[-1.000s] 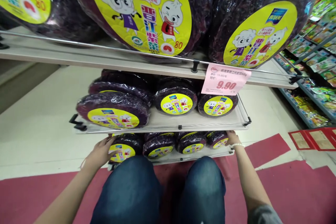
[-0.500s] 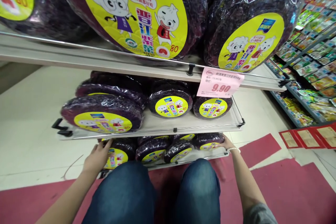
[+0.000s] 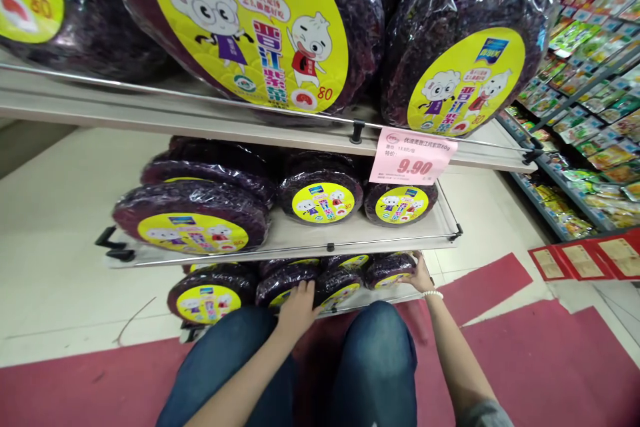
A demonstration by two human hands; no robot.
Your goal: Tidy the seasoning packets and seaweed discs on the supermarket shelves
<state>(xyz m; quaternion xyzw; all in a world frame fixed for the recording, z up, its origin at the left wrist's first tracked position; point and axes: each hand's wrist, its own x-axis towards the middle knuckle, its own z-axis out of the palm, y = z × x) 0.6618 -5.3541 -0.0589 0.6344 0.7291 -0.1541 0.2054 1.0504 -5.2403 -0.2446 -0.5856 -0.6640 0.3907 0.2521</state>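
Note:
On the bottom shelf stands a row of round, dark seaweed cakes in clear wrap with yellow labels. My left hand (image 3: 299,312) lies with its fingers over the front of the second seaweed cake (image 3: 273,288), thumb apart to the right. The leftmost seaweed cake (image 3: 210,300) stands untouched with its label facing me. My right hand (image 3: 419,275), with a white bead bracelet at the wrist, grips the right edge of the rightmost seaweed cake (image 3: 387,270), its thumb at the front. Between them a third seaweed cake (image 3: 340,288) leans back.
Above are a middle shelf (image 3: 300,240) and a top shelf (image 3: 200,110) with more seaweed cakes, thin wire rails and a pink price tag (image 3: 414,155). My knees (image 3: 380,347) are close to the bottom shelf. Racks of packets (image 3: 590,120) stand right; red mats (image 3: 550,347) cover the floor.
My left hand has let go of the leftmost cake and moved right onto the second one. The leftmost cake's label now shows fully. My right hand stays at the rightmost cake.

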